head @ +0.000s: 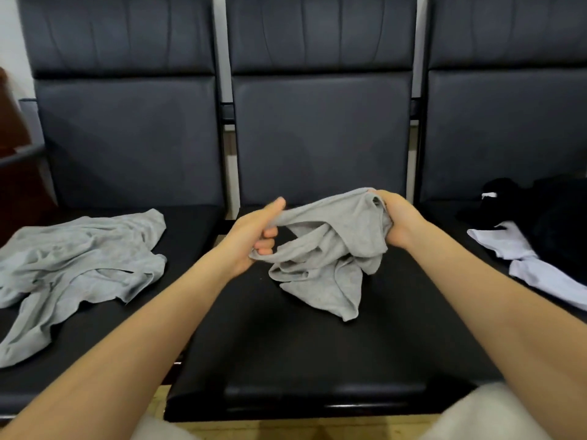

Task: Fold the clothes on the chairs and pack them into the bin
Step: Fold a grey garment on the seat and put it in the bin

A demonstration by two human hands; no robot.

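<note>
Your left hand (254,233) and right hand (397,217) each pinch the crumpled grey garment (330,249) above the middle chair seat (301,360), centre frame. Find 2 matching corners, pull it taut, then lay it flat before folding.

We see a dark brown wooden piece of furniture (12,128) at the far left, and a light wooden floor (254,430) below

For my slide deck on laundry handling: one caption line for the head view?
Both hands, left hand and right hand, grip a crumpled grey garment over the middle chair seat.
</note>
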